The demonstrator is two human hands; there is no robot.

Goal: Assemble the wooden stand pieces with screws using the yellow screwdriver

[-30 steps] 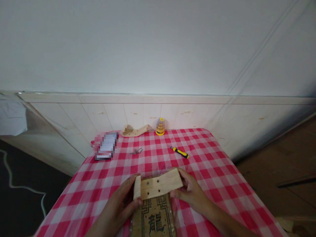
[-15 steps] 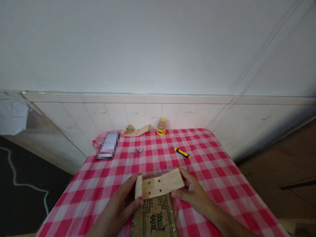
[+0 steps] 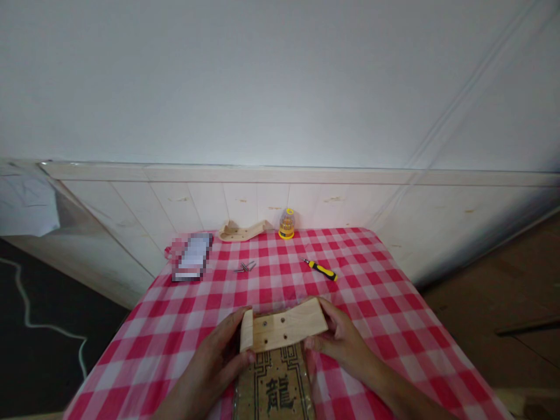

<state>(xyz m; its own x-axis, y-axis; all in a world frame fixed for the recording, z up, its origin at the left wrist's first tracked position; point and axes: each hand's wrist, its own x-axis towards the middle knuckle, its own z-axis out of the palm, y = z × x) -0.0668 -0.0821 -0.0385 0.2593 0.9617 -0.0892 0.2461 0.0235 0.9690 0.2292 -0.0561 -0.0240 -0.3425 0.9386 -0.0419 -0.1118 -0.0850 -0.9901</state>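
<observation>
A pale wooden bracket-like piece [image 3: 297, 324] with bent ends and several small holes is held between my two hands. My left hand [image 3: 223, 344] grips its short upturned left end, thumb at the near side. Around the longer right end, my right hand [image 3: 339, 335] has its thumb in front and fingers behind. Beneath the piece lies a brown board [image 3: 258, 402] bearing a black Chinese character and line patterns; its far part is covered by the wood.
A similar wooden piece [image 3: 240, 233] lies at the table's back, beside a clear bit case with yellow base [image 3: 286, 226]. Nearer are several screws [image 3: 245, 267], a yellow-black screwdriver [image 3: 322, 270] and a blurred phone-like object [image 3: 192, 256]. The checked tablecloth [image 3: 376, 303] meets the wall panelling [image 3: 271, 201].
Almost nothing differs; the whole view has shifted very slightly. Both hands keep the same grip on the wooden piece.
</observation>
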